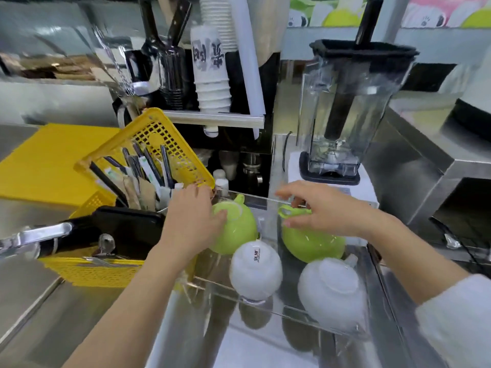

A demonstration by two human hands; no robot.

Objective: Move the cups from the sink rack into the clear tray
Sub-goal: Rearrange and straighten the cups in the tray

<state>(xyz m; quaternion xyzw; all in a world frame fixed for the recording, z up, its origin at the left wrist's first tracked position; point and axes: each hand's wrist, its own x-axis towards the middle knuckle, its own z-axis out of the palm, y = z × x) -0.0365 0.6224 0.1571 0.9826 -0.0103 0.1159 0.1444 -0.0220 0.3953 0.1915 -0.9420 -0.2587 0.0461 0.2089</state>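
Note:
Several cups stand upside down in the clear tray [268, 310]. A green cup [237, 231] is at the back left, with my left hand [192, 220] resting on its left side. Another green cup [310, 244] sits at the back right, under my right hand [322, 209], whose fingers touch its handle and base. In front of them are a white cup with a printed base [255, 270] and a second white cup [330, 288]. Neither green cup is lifted clear of the tray.
A yellow basket [148, 144] full of straws and utensils stands to the left, with a black tray [127, 229] and a tap [37, 239] beside it. A blender jug [342, 112] stands behind the clear tray. Stacked paper cups [211, 75] hang further back.

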